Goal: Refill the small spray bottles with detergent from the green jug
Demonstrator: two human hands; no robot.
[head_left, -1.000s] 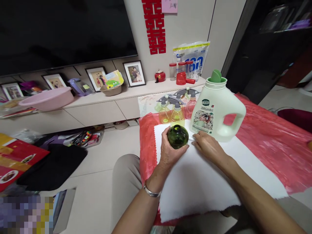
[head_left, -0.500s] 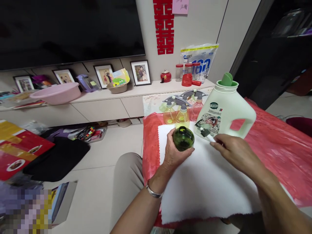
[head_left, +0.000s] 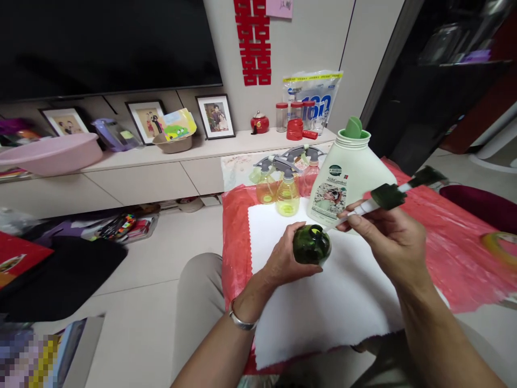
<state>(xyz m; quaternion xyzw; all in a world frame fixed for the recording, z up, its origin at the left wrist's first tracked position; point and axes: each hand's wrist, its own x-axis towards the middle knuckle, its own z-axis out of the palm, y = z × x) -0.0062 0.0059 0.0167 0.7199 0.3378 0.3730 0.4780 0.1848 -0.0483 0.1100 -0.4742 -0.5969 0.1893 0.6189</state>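
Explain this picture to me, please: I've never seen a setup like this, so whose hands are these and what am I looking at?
There is no machine here: these are a person's own bare hands, seen by a camera worn on their head, looking forward and down. The left hand holds a round dark green bottle with its mouth open. The right hand holds a pump top, its thin tube pointing toward that mouth; I cannot tell whether the tip is inside. Below lies a white cloth over a red plastic sheet. Beyond the bottle stand three spray bottles and a pale green jug.
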